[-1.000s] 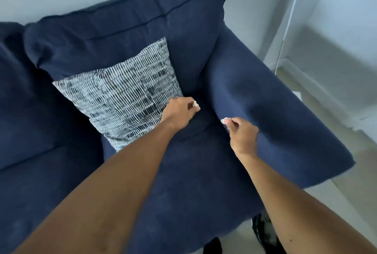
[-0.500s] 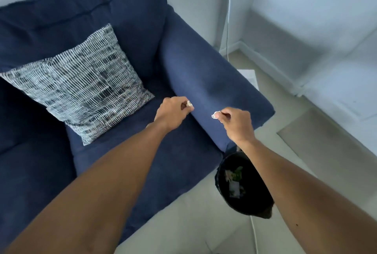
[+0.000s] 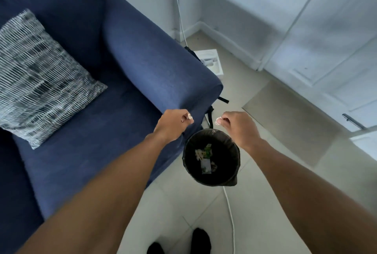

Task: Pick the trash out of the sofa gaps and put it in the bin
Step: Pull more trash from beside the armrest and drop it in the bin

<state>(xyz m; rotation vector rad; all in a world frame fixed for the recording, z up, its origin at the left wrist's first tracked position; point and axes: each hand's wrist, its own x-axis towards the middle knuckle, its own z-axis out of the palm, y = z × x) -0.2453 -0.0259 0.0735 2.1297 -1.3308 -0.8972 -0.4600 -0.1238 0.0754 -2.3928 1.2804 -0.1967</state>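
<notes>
My left hand (image 3: 173, 123) pinches a small white scrap of trash (image 3: 190, 116) at its fingertips, over the front corner of the blue sofa (image 3: 142, 66). My right hand (image 3: 238, 125) pinches another small white scrap (image 3: 218, 120) just above the far rim of the black bin (image 3: 188, 151). The round bin stands on the floor beside the sofa's armrest, lined with a dark bag. Several bits of paper and wrapper lie at its bottom.
A black-and-white patterned cushion (image 3: 40, 78) leans on the sofa seat at left. A white cable (image 3: 229, 213) runs across the pale tiled floor past the bin. A white box (image 3: 212, 62) sits behind the armrest. My dark shoes (image 3: 201, 240) show at the bottom edge.
Both hands carried their scraps away from the gap beside the armrest, rightward and forward to the bin. My view swung right, bringing the bin fully into sight.
</notes>
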